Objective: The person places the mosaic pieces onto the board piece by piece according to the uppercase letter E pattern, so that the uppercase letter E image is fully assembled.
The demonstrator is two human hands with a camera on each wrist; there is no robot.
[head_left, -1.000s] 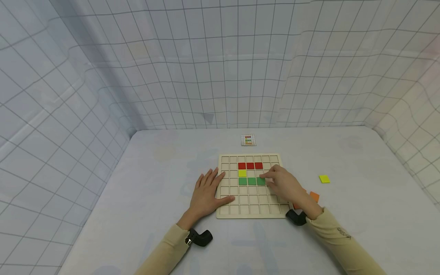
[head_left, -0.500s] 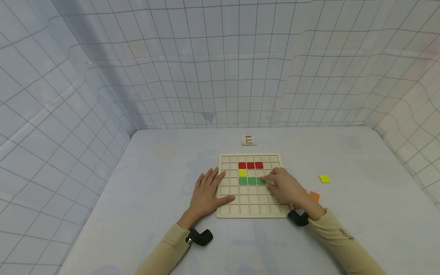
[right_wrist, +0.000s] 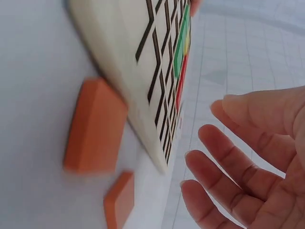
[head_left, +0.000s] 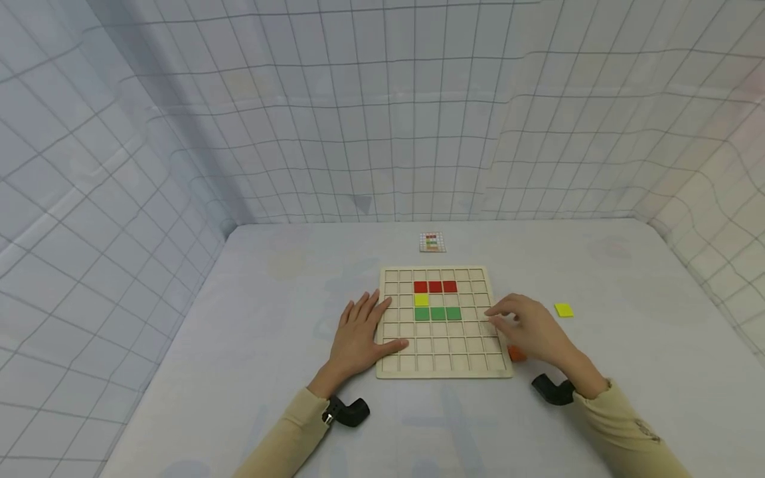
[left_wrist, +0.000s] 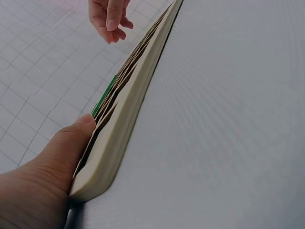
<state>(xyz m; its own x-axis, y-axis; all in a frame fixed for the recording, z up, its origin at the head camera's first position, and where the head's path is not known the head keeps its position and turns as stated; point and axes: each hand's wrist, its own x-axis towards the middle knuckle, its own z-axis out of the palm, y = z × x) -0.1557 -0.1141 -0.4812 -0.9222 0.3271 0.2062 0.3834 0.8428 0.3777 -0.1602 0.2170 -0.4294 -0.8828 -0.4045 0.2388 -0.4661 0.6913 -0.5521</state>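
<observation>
A pale wooden grid board (head_left: 442,362) lies on the table. Its cells hold a row of three red tiles (head_left: 435,287), a yellow tile (head_left: 421,299) below the leftmost one, and a row of three green tiles (head_left: 438,313). With fingers spread, my left hand (head_left: 355,342) rests on the board's left edge, thumb over the frame. My right hand (head_left: 532,328) hovers at the board's right edge, fingers loosely bent and holding nothing. Under it, beside the board, lie orange tiles; the right wrist view shows a near orange tile (right_wrist: 95,129) and a farther orange tile (right_wrist: 120,200).
A loose yellow tile (head_left: 564,310) lies on the table to the right of my right hand. Behind the board sits a small card (head_left: 432,242) printed with a coloured grid pattern. White grid-patterned curtains (head_left: 382,133) enclose the table at the back and sides.
My right hand has drawn back rightward from the rightmost green tile, leaving that tile lying in its cell. The left hand has stayed in place.
</observation>
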